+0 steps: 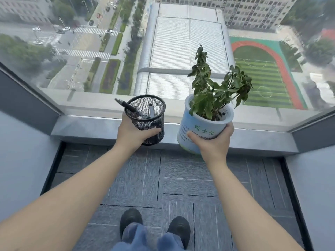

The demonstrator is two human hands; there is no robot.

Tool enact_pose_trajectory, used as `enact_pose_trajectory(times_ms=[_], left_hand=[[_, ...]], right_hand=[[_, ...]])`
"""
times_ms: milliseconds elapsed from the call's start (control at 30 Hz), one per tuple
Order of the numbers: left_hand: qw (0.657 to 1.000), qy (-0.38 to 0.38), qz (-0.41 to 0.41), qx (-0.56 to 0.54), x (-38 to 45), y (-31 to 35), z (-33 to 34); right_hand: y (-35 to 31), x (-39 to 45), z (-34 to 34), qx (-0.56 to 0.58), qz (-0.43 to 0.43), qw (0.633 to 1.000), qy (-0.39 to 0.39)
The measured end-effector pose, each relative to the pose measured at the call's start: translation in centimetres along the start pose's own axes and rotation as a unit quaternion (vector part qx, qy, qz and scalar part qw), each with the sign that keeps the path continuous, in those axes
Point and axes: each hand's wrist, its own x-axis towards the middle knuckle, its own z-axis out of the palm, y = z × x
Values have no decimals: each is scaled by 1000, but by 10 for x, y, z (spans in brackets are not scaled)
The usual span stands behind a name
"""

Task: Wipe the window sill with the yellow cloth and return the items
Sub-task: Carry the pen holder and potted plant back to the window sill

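Observation:
My left hand [131, 132] grips a black mesh pen holder [147, 113] with two pens in it, held over the front edge of the grey window sill [87, 129]. My right hand [214, 140] holds a white and light-blue plant pot [199, 127] from below; green characters are printed on it and a leafy green plant [215, 87] grows from it. The pot is tilted a little toward me, just above the sill's front edge. No yellow cloth is in view.
A large window pane [172, 42] stands right behind the sill, showing streets and a sports field far below. Grey walls [21, 151] close in the recess on both sides. Grey carpet tiles [181, 178] cover the floor, with my shoes [155, 223] at the bottom.

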Motion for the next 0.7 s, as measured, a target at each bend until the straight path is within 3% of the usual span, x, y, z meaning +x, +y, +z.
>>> enact_pose_trajectory(times_ms=[333, 700], left_hand=[[999, -8, 42, 14, 149, -212, 93], [997, -2, 54, 55, 181, -277, 119]], right_hand=[[233, 107, 94, -22, -42, 999, 23], [312, 135, 121, -17, -43, 999, 19]])
